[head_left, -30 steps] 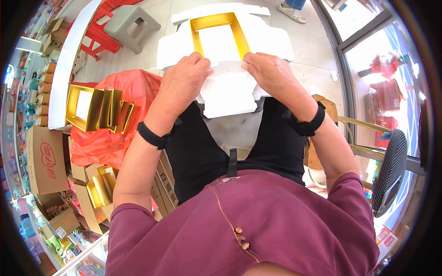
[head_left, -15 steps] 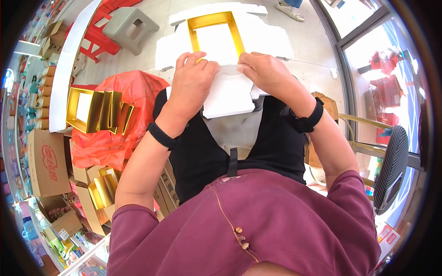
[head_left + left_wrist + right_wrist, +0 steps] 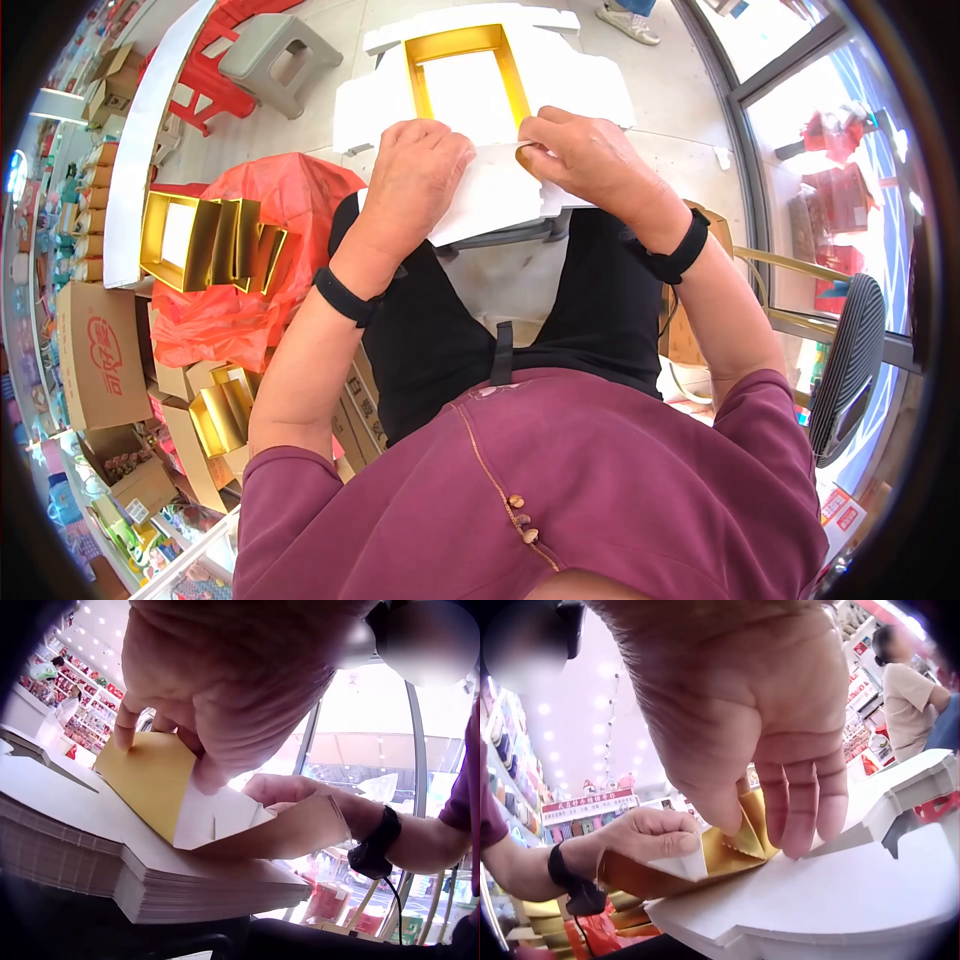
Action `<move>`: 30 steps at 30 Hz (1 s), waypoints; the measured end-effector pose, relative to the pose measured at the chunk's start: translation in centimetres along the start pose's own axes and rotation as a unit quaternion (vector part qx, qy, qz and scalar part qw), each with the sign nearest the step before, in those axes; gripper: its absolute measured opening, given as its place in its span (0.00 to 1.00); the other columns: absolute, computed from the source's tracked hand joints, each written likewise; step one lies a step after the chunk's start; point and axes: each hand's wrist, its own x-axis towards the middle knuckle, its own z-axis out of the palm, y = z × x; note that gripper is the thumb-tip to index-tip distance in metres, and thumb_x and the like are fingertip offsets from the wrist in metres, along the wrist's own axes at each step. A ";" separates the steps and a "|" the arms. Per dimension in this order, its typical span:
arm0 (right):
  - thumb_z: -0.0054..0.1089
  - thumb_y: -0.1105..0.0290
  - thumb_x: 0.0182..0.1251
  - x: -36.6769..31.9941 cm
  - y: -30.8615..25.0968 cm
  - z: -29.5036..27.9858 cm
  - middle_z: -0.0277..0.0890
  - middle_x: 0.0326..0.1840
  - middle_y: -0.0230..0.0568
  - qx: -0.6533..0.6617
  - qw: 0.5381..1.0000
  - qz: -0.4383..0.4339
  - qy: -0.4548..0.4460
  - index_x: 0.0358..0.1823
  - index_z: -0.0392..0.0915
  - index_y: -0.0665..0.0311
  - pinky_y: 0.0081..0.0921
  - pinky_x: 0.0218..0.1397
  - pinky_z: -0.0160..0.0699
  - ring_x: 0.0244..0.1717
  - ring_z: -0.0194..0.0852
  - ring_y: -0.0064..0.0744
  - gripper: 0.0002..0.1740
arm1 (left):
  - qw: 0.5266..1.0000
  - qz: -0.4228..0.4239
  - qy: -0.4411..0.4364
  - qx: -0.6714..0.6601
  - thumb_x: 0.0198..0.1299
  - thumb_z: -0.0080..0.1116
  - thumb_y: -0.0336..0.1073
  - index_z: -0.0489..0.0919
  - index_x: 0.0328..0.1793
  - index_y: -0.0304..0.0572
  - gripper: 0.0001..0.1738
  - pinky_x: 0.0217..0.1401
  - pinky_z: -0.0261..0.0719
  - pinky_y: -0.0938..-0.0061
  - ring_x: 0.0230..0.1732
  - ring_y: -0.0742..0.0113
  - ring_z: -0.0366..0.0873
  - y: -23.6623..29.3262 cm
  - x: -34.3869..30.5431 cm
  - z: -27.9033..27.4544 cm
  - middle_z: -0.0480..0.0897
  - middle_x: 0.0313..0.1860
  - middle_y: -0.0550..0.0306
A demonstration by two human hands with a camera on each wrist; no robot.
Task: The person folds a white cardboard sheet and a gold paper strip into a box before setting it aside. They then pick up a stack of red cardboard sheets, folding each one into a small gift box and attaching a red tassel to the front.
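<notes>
A half-folded box with gold walls (image 3: 458, 45) and a white base lies on a stack of flat white box blanks (image 3: 590, 90). Its white near flap (image 3: 490, 195) tilts up toward the lap. My left hand (image 3: 415, 175) pinches the box's near left corner; in the left wrist view its fingers press the gold side wall (image 3: 146, 772). At the opposite near corner, my right hand (image 3: 585, 150) grips the box edge between thumb and fingers. The right wrist view has that thumb against the folded gold corner (image 3: 750, 832).
Several folded gold boxes (image 3: 170, 240) stand on a red plastic bag (image 3: 300, 200) at left. Below them is an open carton (image 3: 190, 450) with more gold pieces. A grey stool (image 3: 275, 60) is at back left, a glass door (image 3: 820, 200) at right. Another person's shoe (image 3: 630, 22) shows behind.
The near flap has lifted and its lower edge now slants, baring the dark edge beneath. My left hand shifted right and its raised fingers have curled down on the corner.
</notes>
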 end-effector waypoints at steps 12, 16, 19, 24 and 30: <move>0.60 0.70 0.73 0.1 0.7 0.8 0.79 0.35 0.49 0.045 0.998 -0.042 0.030 0.40 0.80 0.65 0.44 0.41 0.79 0.36 0.80 0.57 0.06 | 0.998 -0.045 -0.037 -0.031 0.55 0.67 0.23 0.78 0.56 0.41 0.21 0.66 0.75 0.56 0.63 0.47 0.78 -2.5 -5.4 -3.7 0.82 0.56 0.51; 0.60 0.70 0.73 0.3 0.8 0.6 0.79 0.34 0.50 0.051 0.998 -0.048 0.008 0.40 0.79 0.66 0.45 0.42 0.79 0.36 0.80 0.57 0.06 | 0.998 -0.002 -0.051 -0.043 0.49 0.70 0.20 0.76 0.57 0.42 0.27 0.66 0.77 0.56 0.63 0.45 0.79 -2.0 -4.9 -3.2 0.81 0.59 0.50; 0.59 0.70 0.73 0.4 1.0 0.4 0.79 0.34 0.50 0.048 0.998 -0.050 -0.002 0.40 0.79 0.66 0.45 0.42 0.79 0.37 0.80 0.57 0.06 | 0.997 0.022 -0.068 -0.038 0.45 0.71 0.17 0.76 0.55 0.42 0.29 0.65 0.81 0.57 0.63 0.45 0.81 -2.3 -4.3 -3.1 0.82 0.61 0.50; 0.59 0.70 0.74 0.6 1.2 0.4 0.78 0.34 0.50 0.037 0.998 -0.054 -0.016 0.41 0.79 0.66 0.44 0.43 0.78 0.38 0.80 0.56 0.07 | 0.997 0.048 -0.058 -0.024 0.45 0.71 0.16 0.77 0.53 0.41 0.27 0.58 0.87 0.62 0.61 0.47 0.83 -2.6 -4.0 -3.0 0.84 0.61 0.50; 0.57 0.69 0.75 0.6 1.6 0.4 0.78 0.34 0.49 0.048 0.998 -0.036 -0.033 0.40 0.79 0.66 0.44 0.43 0.78 0.38 0.79 0.54 0.08 | 0.999 0.033 -0.009 -0.032 0.51 0.67 0.17 0.80 0.64 0.48 0.32 0.54 0.88 0.60 0.54 0.52 0.86 -2.3 -1.6 -3.6 0.86 0.56 0.52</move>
